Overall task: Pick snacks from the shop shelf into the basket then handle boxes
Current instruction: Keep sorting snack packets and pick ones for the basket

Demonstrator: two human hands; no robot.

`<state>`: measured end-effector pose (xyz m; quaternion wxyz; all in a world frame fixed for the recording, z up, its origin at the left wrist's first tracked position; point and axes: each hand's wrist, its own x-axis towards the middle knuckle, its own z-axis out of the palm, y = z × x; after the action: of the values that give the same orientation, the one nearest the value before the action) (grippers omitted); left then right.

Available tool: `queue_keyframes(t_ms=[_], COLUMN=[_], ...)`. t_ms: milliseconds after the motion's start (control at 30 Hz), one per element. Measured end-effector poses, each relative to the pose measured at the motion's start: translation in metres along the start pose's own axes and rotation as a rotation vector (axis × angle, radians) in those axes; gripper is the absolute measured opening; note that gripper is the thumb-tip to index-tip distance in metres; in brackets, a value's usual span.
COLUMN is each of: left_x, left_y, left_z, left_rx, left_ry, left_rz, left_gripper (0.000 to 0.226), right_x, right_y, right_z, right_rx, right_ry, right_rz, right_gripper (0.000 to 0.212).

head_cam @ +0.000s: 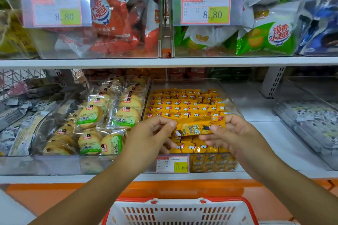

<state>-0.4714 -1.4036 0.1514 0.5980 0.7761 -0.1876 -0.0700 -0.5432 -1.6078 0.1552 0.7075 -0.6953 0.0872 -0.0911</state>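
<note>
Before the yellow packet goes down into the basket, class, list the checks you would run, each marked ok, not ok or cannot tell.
1. Left hand pinches the yellow packet: ok.
2. Right hand pinches its other end: ok.
3. Packet lifted above the rows in the clear bin: ok.
4. Basket beneath the hands: ok.
5. Room inside the basket: cannot tell, its inside barely shows.

White shelves point(164, 63), orange base point(54, 193)

A shop: price tags point(205, 9) on snack-filled shelves point(164, 63).
</note>
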Motion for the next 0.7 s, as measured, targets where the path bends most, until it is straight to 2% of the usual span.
queue_keyframes(t_ms=[67,167,333,467,567,700], left_x=[0.013,0.045,0.1,0.117,0.118,0.116], left_y=[0.003,0.002,-0.006,-0.017,-0.028,-0.035], left_z=[0.004,0.014,0.043,0.051,0.053,0.056], left_rx=[0.235,0.622,0.92,1.033,1.023,1.01], left_ry=[0.018,0.005,-0.183,-0.269,-0.235,-0.193], left_rz=[0.122,0.301,0.285,0.257,0.261,0.273], left_gripper=[0.015,0.037,0.058,0.057,0.055,0.054], right_x=[0.008,0.029,0.079,0.126,0.159,0.18], right_y=[-0.006,-0.018,-0.032,-0.04,-0.033,-0.03], right_z=[-0.008,-0.022,-0.032,-0.032,-0.023,-0.015], right_rx=[-0.066,-0.202,-0.591,-1.021,-1.122,-1.276], right_ry=[0.095,0.237,0.294,0.13,0.003,-0.108], right_rz=[-0.07,-0.188,-0.261,-0.141,-0.094,-0.04], right_gripper=[0.015,0.014,0.008,0.017,0.018,0.032])
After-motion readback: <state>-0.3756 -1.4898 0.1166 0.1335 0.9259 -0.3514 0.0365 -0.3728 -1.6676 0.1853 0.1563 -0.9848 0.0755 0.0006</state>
